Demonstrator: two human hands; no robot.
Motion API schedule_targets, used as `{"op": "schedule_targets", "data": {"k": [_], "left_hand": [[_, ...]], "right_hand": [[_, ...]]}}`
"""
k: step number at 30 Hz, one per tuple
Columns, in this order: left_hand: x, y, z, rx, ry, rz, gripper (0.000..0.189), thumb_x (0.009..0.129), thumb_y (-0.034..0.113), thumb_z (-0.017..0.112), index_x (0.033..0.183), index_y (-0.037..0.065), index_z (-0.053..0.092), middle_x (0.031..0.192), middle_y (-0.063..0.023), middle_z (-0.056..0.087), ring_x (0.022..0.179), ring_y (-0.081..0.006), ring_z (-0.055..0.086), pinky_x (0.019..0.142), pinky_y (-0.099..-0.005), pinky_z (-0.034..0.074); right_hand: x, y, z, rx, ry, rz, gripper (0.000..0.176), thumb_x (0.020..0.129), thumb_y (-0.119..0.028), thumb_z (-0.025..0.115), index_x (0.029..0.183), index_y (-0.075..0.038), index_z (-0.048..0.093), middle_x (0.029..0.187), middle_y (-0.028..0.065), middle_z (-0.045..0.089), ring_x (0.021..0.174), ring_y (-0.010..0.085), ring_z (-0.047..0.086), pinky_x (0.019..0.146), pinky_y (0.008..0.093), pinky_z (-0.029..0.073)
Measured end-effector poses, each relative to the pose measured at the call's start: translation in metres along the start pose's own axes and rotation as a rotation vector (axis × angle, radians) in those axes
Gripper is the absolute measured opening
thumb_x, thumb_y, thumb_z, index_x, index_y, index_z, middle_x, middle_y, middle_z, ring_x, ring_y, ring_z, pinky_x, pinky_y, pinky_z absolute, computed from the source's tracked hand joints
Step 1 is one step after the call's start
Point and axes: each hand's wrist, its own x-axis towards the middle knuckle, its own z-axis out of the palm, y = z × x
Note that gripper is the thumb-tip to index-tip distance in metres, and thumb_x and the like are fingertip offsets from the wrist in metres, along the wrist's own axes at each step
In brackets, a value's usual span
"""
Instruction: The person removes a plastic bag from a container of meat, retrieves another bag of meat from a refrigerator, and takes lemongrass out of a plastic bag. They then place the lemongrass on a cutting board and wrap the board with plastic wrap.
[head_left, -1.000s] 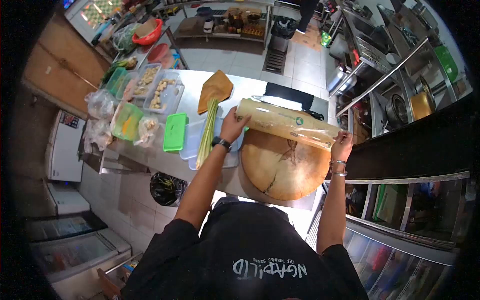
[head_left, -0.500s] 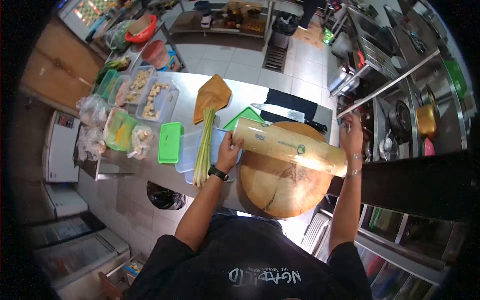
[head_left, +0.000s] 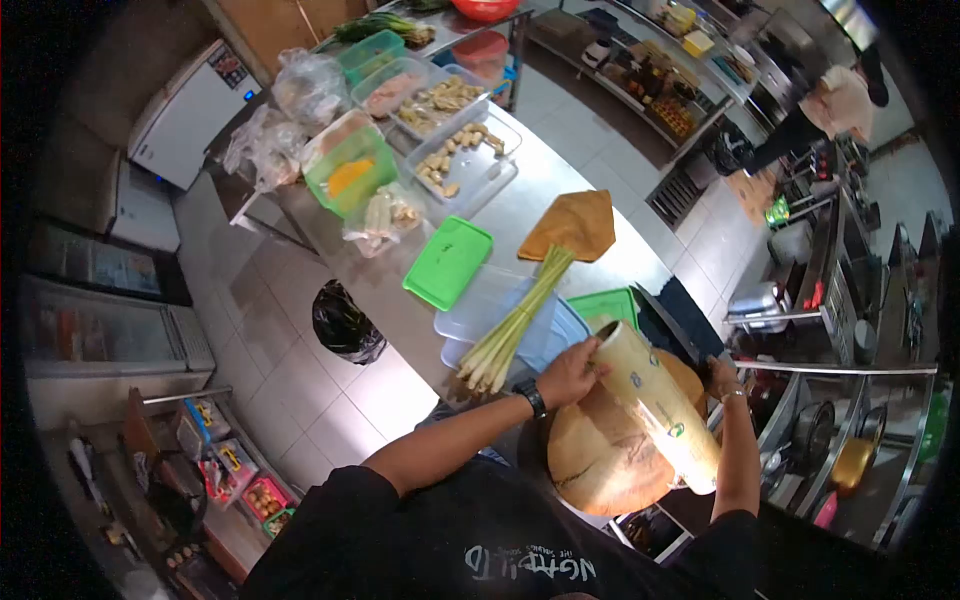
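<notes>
My left hand (head_left: 568, 374) grips the near-left end of a large roll of plastic wrap (head_left: 660, 408), which lies slantwise over a round wooden chopping board (head_left: 598, 455). At the right, my right hand (head_left: 724, 379) is closed at the handle end of a large knife (head_left: 668, 322), whose blade reaches over a black cloth (head_left: 697, 300). My right fingers are small and partly hidden. A bundle of lemongrass (head_left: 520, 325) rests on clear plastic lids (head_left: 485, 305) left of the board. A green lid (head_left: 605, 304) sits behind the roll.
On the steel table (head_left: 560, 160) are a brown cloth (head_left: 570, 226), another green lid (head_left: 449, 262), a tub of pale chunks (head_left: 465, 160) and bagged food (head_left: 383, 218). A black bin bag (head_left: 345, 322) stands below. Shelves with pans (head_left: 815, 425) line the right; another person (head_left: 835, 105) stands far off.
The view has turned left, showing more of the tubs and floor. My right hand has moved from beside the shelf rail to the knife handle. My left hand still holds the roll.
</notes>
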Motion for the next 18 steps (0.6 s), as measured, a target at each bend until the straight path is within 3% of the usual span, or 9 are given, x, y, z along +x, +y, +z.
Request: {"op": "schedule_targets", "data": {"k": [1,2,4,5,7,11,15,16,18], "left_hand": [[-0.002,-0.008,0.006,0.029,0.042,0.053,0.052,0.092,0.033,0.061,0.125,-0.003,0.045,0.112,-0.0253,0.058,0.107,-0.0409,0.056,0.092,-0.0445,0.045],[-0.002,-0.013,0.008,0.058,0.084,0.106,0.052,0.092,0.033,0.061,0.125,-0.003,0.046,0.113,-0.0251,0.057,0.108,-0.0402,0.055,0.092,-0.0444,0.045],[0.002,-0.016,0.005,0.038,0.048,0.105,0.052,0.091,0.033,0.062,0.126,-0.003,0.045,0.114,-0.0248,0.057,0.107,-0.0403,0.055,0.092,-0.0448,0.045],[0.001,-0.016,0.006,0.018,-0.005,0.1,0.053,0.091,0.032,0.063,0.126,-0.004,0.045,0.114,-0.0246,0.057,0.106,-0.0404,0.055,0.091,-0.0451,0.045],[-0.003,-0.02,0.013,0.063,0.086,0.144,0.054,0.09,0.03,0.064,0.127,-0.005,0.044,0.113,-0.0244,0.057,0.104,-0.0402,0.055,0.091,-0.0456,0.045],[0.0,-0.005,0.002,0.039,0.019,0.084,0.051,0.09,0.027,0.063,0.126,-0.002,0.043,0.112,-0.025,0.057,0.104,-0.0413,0.055,0.09,-0.0461,0.045],[0.001,-0.008,0.006,0.029,0.046,0.13,0.048,0.09,0.026,0.063,0.125,0.0,0.042,0.108,-0.0253,0.057,0.102,-0.0425,0.055,0.088,-0.0466,0.045],[0.001,-0.005,0.002,0.013,0.039,0.134,0.048,0.09,0.026,0.063,0.125,-0.001,0.043,0.107,-0.0252,0.057,0.101,-0.043,0.055,0.087,-0.0471,0.046],[0.003,-0.013,0.004,0.018,0.026,0.092,0.048,0.09,0.027,0.063,0.125,-0.001,0.044,0.108,-0.025,0.057,0.101,-0.0428,0.055,0.087,-0.0472,0.046]], "right_hand": [[0.007,0.004,-0.003,0.522,0.042,-0.019,0.025,0.091,-0.015,0.055,0.112,-0.003,0.059,0.106,0.0251,0.064,0.103,0.0429,0.059,0.087,0.0427,0.048],[0.006,-0.016,-0.017,0.513,0.039,-0.028,0.025,0.091,-0.015,0.055,0.112,-0.003,0.059,0.106,0.0251,0.064,0.103,0.0429,0.059,0.087,0.0427,0.048],[-0.009,-0.076,-0.053,-0.464,0.105,-0.322,0.029,0.082,-0.016,0.063,0.108,-0.002,0.056,0.103,0.0223,0.063,0.102,0.0427,0.059,0.085,0.0449,0.049],[-0.002,-0.102,-0.056,-0.469,0.103,-0.324,0.029,0.082,-0.016,0.063,0.108,-0.002,0.056,0.103,0.0223,0.063,0.102,0.0427,0.059,0.085,0.0449,0.049],[0.022,-0.156,-0.059,-0.306,0.305,-0.484,0.031,0.077,-0.007,0.064,0.107,-0.004,0.056,0.1,0.0215,0.062,0.096,0.0431,0.059,0.083,0.0462,0.049],[0.086,-0.271,-0.04,-0.408,0.264,-0.448,0.021,0.076,-0.005,0.064,0.096,-0.006,0.059,0.092,0.0187,0.063,0.088,0.041,0.062,0.076,0.0454,0.051],[0.116,-0.34,-0.017,-0.503,0.142,-0.458,0.03,0.073,-0.024,0.074,0.09,-0.005,0.058,0.087,0.0192,0.065,0.084,0.0392,0.065,0.075,0.0445,0.052],[0.129,-0.338,-0.01,-0.523,0.123,-0.493,0.044,0.071,-0.034,0.078,0.098,-0.003,0.061,0.088,0.0202,0.066,0.083,0.0398,0.065,0.076,0.044,0.053],[0.146,-0.335,-0.001,-0.481,0.078,-0.463,0.048,0.072,-0.034,0.078,0.104,-0.002,0.061,0.093,0.0216,0.066,0.087,0.0398,0.065,0.078,0.0443,0.052]]}}
